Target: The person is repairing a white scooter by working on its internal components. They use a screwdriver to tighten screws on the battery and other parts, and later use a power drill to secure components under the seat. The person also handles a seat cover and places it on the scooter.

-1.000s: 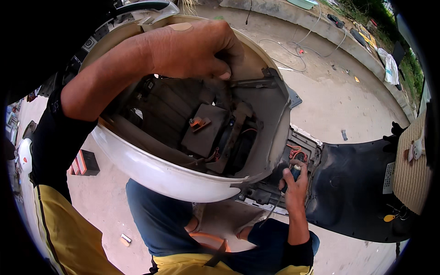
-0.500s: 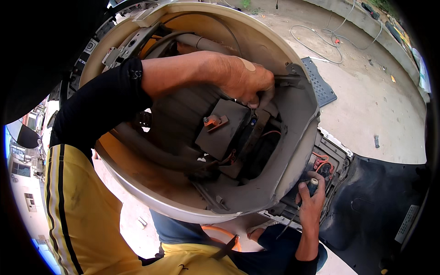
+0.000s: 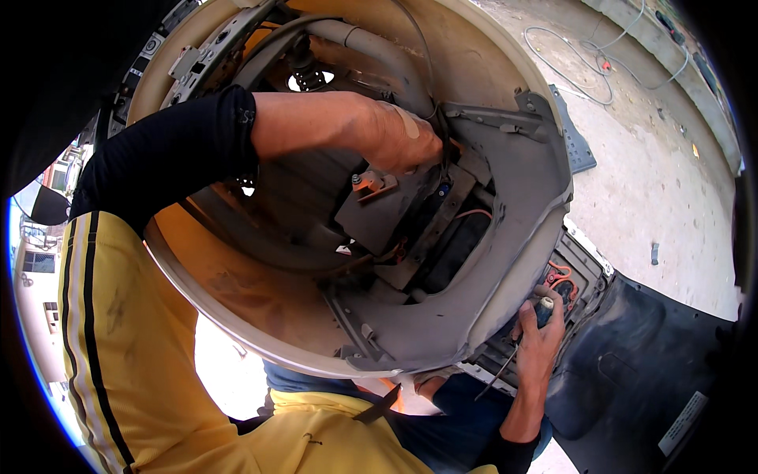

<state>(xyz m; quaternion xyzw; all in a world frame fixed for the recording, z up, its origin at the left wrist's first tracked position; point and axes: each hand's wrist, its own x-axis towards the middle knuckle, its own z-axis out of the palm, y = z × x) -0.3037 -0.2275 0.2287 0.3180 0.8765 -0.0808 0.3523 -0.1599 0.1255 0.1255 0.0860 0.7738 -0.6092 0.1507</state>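
Note:
My left hand [image 3: 403, 141] reaches deep into a large round-rimmed vehicle body shell [image 3: 229, 304], tan and dusty inside. Its fingers curl down beside a dark cable [image 3: 440, 118]; the fingertips are mostly hidden, so what they grip cannot be made out. Just below that hand sits a dark grey box [image 3: 369, 225] with an orange part and bolt [image 3: 373, 186] on top. Outside the shell's right side, my right hand [image 3: 541, 344] is closed around the handle of a screwdriver [image 3: 545, 310], its thin shaft slanting down to the left.
Beside my right hand is an opened panel with orange wires [image 3: 559, 272]. A large black cover [image 3: 632, 371] extends to the right. On the concrete floor lie a grey perforated plate [image 3: 579, 142] and a loose pale cable [image 3: 545, 31]. A low ledge [image 3: 632, 31] runs behind.
The view has shifted, showing more of the shell's interior. My left hand has moved from the far edge of the grey box toward the dark cable. My right hand still holds the screwdriver.

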